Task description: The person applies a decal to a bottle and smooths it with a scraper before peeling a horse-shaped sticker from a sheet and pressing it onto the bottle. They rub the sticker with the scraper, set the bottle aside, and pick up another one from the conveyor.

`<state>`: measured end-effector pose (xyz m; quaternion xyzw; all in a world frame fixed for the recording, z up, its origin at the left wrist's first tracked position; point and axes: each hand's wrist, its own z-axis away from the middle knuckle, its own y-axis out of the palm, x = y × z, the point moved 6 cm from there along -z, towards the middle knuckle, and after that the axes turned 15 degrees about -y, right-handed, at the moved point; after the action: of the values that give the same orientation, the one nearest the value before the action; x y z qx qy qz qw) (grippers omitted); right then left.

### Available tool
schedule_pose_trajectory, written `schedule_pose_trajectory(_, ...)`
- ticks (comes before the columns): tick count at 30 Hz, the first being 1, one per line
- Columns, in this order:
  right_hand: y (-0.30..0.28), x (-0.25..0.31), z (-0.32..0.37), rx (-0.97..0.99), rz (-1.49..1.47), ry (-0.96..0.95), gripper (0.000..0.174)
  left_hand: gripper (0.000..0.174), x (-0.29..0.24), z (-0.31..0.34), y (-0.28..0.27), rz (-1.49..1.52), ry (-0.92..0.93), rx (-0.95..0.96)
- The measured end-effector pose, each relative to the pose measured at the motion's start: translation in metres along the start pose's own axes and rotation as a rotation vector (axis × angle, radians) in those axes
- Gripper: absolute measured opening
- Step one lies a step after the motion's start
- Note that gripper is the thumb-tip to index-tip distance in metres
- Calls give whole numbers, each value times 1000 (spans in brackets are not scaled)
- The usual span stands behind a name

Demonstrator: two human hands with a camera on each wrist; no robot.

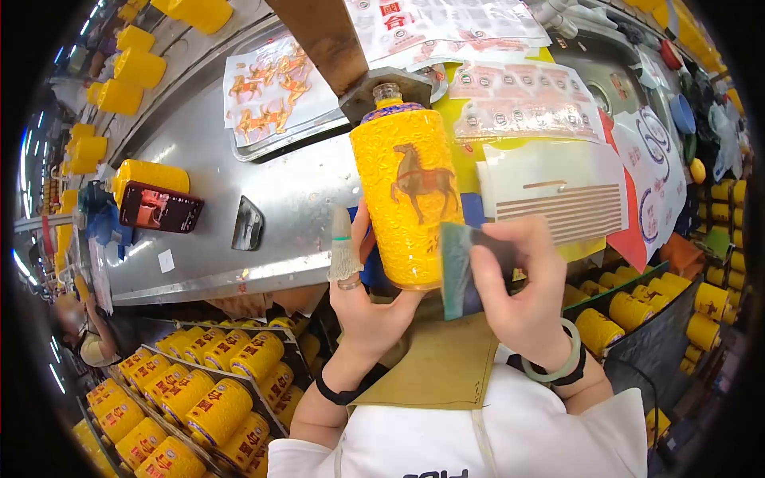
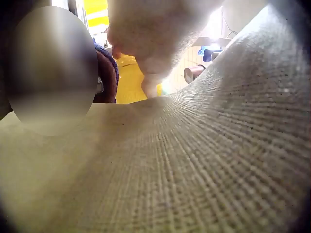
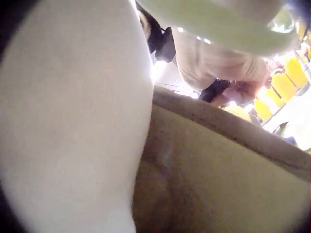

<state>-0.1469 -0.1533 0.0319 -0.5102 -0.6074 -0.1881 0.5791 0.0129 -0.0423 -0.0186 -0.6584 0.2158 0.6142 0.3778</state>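
A yellow embossed bottle (image 1: pixel 410 199) with a brown horse picture lies across the metal bench edge, its glass neck near a metal bracket. My left hand (image 1: pixel 362 307) holds its lower end from the left, with a finger cot on one finger. Between the thumb and fingers of my right hand (image 1: pixel 522 279) is a dark green flat scraper (image 1: pixel 457 271), close against the bottle's lower right side. The left wrist view shows part of the left hand (image 2: pixel 150 39) beside the yellow bottle (image 2: pixel 130 82). In the right wrist view, the right hand (image 3: pixel 218 63) is partly visible past a pale bangle.
A phone (image 1: pixel 161 209) leans on another yellow bottle at the left. Horse decals (image 1: pixel 267 88) lie on a tray, and label sheets (image 1: pixel 526 103) are at the right. A black object (image 1: pixel 248 224) sits on the bench (image 1: pixel 303 191). Crates of yellow bottles (image 1: pixel 221 410) stand below.
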Motion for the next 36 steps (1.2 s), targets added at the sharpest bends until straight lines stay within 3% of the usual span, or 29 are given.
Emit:
schedule_pose_trajectory(9, -13, -1, 3, -115, -28, -88, 18, 103, 12, -4, 1, 42, -46, 127)
schedule_pose_trajectory(12, 3, 14, -1, -19, -76, -168, 18, 101, 12, -4, 0, 36, -47, 159)
schedule_pose_trajectory(17, -21, -30, -8, -84, 87, 16, 15, 106, 3, -6, -1, 105, -162, 171)
schedule_pose_trajectory(19, -30, -32, -15, -130, 36, -70, 16, 108, -24, -7, -3, -233, 104, 21)
schedule_pose_trajectory(21, -32, -31, -15, -165, 5, -120, 16, 113, -44, -9, 1, -365, 152, 40)
schedule_pose_trajectory(23, -27, -31, -16, -136, -77, -30, 17, 119, -57, -10, 5, -498, 202, 51)
schedule_pose_trajectory(25, -21, -30, -16, -110, -127, -11, 18, 97, -61, -8, 14, -783, 259, 61)
schedule_pose_trajectory(26, -16, -30, -17, -82, -171, 10, 18, 97, -60, -8, 14, -788, 259, 60)
schedule_pose_trajectory(28, -16, -29, -20, -70, -169, 1, 18, 69, -57, -5, 16, -813, 306, 54)
schedule_pose_trajectory(32, -17, -29, -38, -59, -163, -78, 23, 61, -58, -1, 20, -879, 261, 25)
schedule_pose_trajectory(35, -11, -21, -47, -51, -196, -146, 26, 62, -55, 3, 22, -880, 376, -2)
schedule_pose_trajectory(36, -6, -18, -50, -28, -221, -165, 27, 77, -49, 2, 19, -792, 326, -5)
